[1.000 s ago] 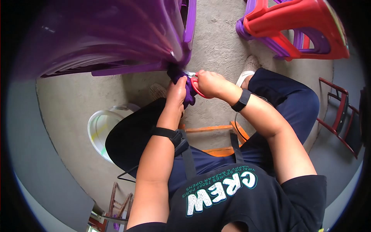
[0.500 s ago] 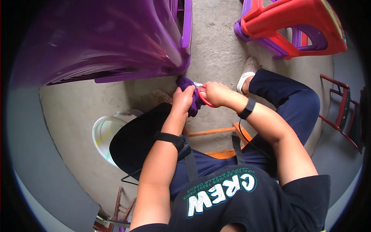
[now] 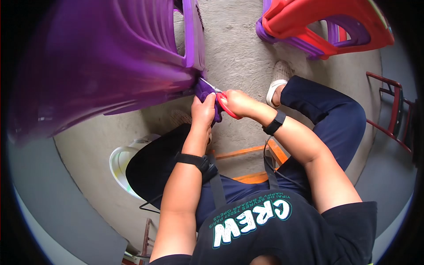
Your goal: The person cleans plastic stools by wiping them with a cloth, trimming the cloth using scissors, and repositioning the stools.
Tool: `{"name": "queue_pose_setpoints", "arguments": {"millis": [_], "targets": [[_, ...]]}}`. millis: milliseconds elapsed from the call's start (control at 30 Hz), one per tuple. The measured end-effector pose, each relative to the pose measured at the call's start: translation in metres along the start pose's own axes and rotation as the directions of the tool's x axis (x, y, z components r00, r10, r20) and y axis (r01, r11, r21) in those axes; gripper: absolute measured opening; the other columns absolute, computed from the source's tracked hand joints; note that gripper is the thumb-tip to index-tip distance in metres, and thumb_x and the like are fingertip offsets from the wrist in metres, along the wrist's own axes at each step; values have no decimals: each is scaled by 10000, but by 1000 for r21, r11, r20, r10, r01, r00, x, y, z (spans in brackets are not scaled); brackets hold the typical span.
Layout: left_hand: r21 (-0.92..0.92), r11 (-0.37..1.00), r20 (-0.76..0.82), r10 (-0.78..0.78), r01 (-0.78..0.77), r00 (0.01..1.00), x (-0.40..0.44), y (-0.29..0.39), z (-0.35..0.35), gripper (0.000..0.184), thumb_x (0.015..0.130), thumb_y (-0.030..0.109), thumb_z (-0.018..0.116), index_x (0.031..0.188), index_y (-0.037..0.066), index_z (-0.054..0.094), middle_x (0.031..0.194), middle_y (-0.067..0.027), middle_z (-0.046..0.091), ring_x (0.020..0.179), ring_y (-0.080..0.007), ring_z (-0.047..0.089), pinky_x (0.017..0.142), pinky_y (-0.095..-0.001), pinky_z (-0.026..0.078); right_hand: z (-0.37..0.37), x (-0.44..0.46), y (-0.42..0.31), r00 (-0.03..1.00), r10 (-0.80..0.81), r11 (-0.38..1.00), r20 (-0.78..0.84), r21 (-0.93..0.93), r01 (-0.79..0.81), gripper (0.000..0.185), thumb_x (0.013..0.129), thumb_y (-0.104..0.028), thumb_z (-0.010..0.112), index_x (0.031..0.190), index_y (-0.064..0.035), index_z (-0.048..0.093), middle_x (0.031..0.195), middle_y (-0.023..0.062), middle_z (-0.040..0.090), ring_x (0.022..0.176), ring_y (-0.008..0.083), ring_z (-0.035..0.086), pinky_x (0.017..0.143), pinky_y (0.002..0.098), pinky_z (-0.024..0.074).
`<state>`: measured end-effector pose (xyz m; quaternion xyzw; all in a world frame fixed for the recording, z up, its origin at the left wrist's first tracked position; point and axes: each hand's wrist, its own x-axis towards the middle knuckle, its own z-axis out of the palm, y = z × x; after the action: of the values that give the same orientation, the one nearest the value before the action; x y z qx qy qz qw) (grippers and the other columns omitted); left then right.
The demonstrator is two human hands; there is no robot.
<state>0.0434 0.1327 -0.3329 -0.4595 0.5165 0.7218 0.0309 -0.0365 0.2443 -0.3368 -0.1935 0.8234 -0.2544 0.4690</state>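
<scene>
Red-handled scissors (image 3: 222, 102) gripped in right hand (image 3: 239, 104), purple bundle (image 3: 204, 89) pinched in left hand (image 3: 202, 109), both beside far-left purple stack (image 3: 115, 66); blades (image 3: 211, 85) so near left thumb (image 3: 210, 100), slip could cut it.

I am working in soft, fairly bright light.
Shadow is darkening the floor (image 3: 154, 115) beneath the purple plastic (image 3: 110, 57) at left, whose near edge is blurring; the grey wall (image 3: 57, 190) is bowing, and blackness is rounding off my view's corners.
</scene>
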Motion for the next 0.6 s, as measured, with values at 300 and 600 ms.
{"name": "queue_pose_setpoints", "arguments": {"millis": [300,600], "targets": [[176,981,-69,95,-81,993,0,8,4,250,853,171,584,1049,18,564,934,-40,613,800,-130,581,747,-287,476,13,4,2,977,153,881,145,428,-202,410,900,-401,518,766,-23,600,597,117,577,476,223,569,431,374,422],[134,987,-101,106,-92,989,0,17,-1,264,815,172,605,1021,8,587,898,-52,614,776,-134,564,722,-296,465,36,-19,-26,909,280,257,309,888,-381,407,901,-440,530,657,-122,459,495,-11,410,335,111,408,283,242,275]]}}
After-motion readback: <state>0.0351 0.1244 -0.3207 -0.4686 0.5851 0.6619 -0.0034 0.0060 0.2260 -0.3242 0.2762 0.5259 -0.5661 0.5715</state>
